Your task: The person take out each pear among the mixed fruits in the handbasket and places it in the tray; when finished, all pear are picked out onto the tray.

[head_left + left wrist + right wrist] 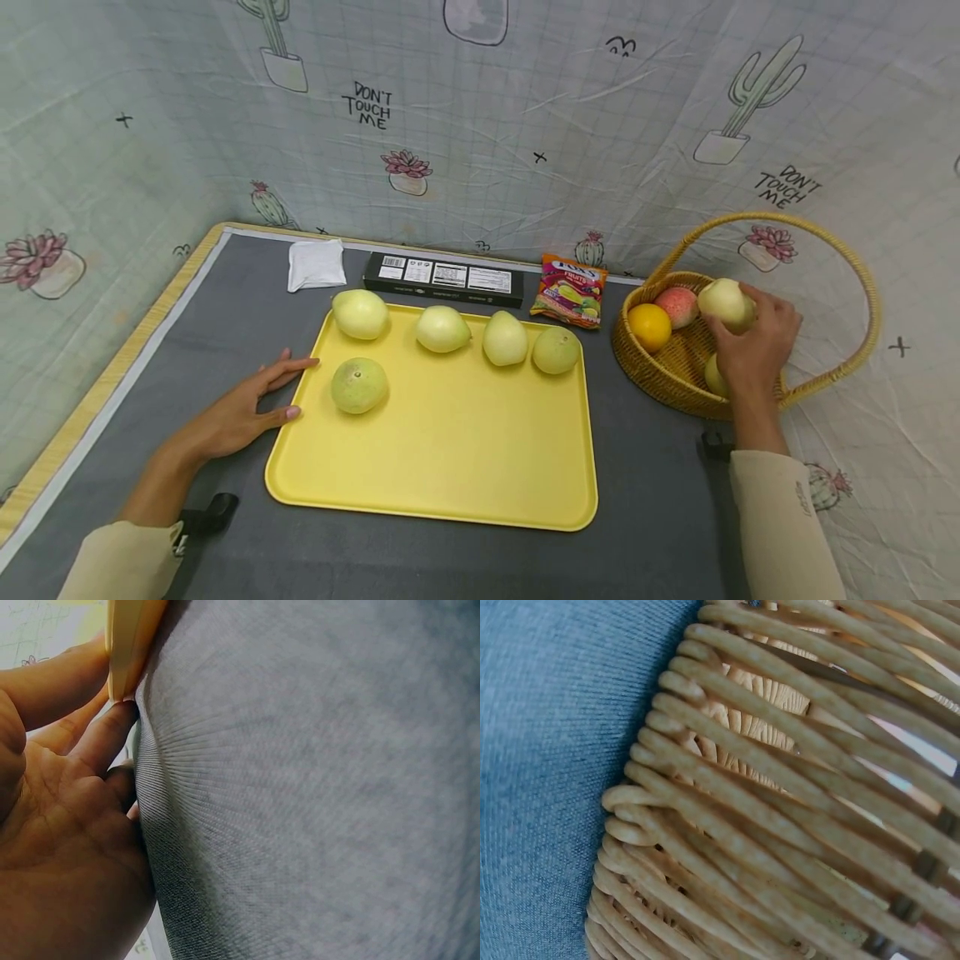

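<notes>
My right hand (761,337) grips a pale yellow-green, pear-like fruit (726,305) over the wicker basket (678,392). Inside the basket lie a yellow-orange fruit (649,327), a pink-red peach-like fruit (677,307) and a greenish fruit (716,377) partly covered by the hand. In the right wrist view the basket's woven wall (780,795) hides the hand. My left hand (236,410) touches the left edge of the yellow tray (450,450) with extended fingers and thumb. On the tray sit several pale fruits, including a round green one (359,385) near that hand.
Behind the tray lie a white packet (317,265), a long black box (444,279) and an orange-red candy bag (569,290). The basket's tall handle (873,308) arches to the right of my right hand. A printed cloth (480,125) hangs behind the table.
</notes>
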A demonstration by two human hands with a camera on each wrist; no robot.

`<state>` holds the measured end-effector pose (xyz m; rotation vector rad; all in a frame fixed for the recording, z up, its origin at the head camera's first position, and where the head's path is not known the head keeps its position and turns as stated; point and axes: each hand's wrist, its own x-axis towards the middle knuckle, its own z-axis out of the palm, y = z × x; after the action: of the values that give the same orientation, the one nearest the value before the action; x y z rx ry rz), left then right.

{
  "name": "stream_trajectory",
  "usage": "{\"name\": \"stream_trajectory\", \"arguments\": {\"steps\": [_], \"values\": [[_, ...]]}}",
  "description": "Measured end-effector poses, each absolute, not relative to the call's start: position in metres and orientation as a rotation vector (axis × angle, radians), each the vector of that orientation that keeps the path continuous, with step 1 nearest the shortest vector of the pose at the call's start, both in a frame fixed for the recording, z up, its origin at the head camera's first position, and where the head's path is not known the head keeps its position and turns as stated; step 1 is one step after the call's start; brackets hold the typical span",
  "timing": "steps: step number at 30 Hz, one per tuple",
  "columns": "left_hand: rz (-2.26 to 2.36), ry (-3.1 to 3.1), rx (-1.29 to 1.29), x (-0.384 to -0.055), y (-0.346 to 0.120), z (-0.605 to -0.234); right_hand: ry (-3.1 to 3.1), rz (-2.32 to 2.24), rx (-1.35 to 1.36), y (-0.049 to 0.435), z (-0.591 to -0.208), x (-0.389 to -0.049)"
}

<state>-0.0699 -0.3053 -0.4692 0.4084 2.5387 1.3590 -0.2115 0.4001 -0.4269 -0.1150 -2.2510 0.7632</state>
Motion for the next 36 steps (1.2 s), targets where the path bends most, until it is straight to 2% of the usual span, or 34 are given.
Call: {"name": "stream_trajectory", "arguments": {"steps": [14,29,36], "values": [[1.367,2.543,0.45,-0.068,-0.308,-0.47,-2.043,0.816,-0.08,0.379,-0.416,-0.196],[1.356,2.552,0.447,-0.072,-0.306,-0.471,-1.997,0.926,0.222,0.287,-0.361,-0.158],[1.361,2.553,0.456,-0.072,-0.306,-0.472,-1.983,0.962,0.364,0.261,-0.353,-0.146]]}}
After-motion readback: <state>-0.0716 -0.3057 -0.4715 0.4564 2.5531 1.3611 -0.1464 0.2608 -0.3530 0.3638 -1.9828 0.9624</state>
